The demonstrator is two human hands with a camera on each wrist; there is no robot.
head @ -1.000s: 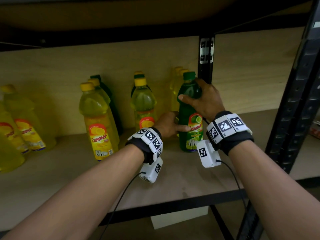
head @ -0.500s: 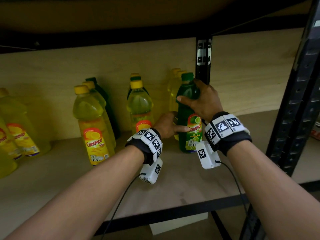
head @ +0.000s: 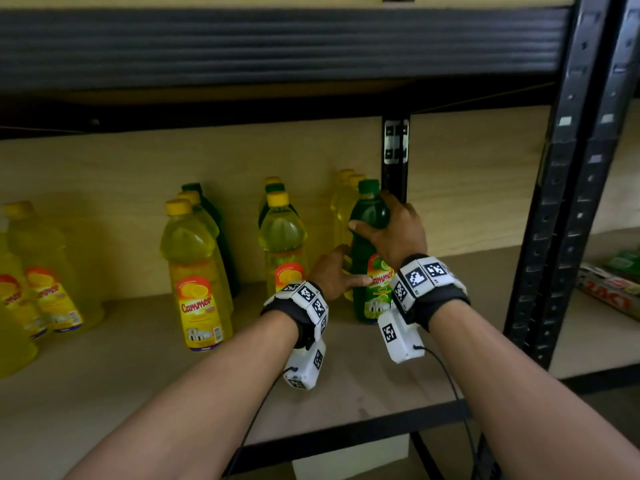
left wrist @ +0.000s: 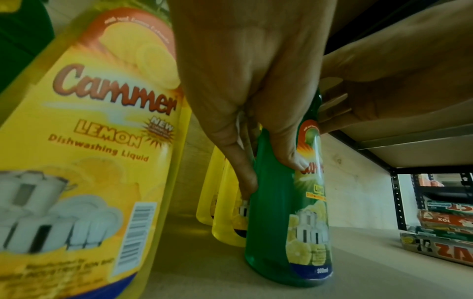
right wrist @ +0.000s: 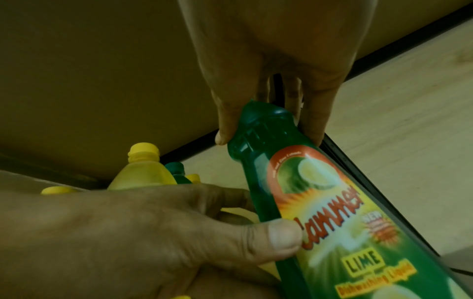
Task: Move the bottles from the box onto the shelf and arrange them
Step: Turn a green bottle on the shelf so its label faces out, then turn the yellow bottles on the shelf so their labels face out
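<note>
Wooden shelf board (head: 145,368) in a black metal rack lies under my wrists. My left hand (head: 332,273) holds the green lime bottle (head: 367,237) at its label, thumb pressed on the front, and my right hand (head: 398,233) clamps its shoulder. It stands upright on the board, before two yellow bottles. Farther left stand more yellow lemon bottles (head: 197,275), so much seems done; the box is not visible. Labels read "Cammer", "LIME", "LEMON Dishwashing Liquid".
</note>
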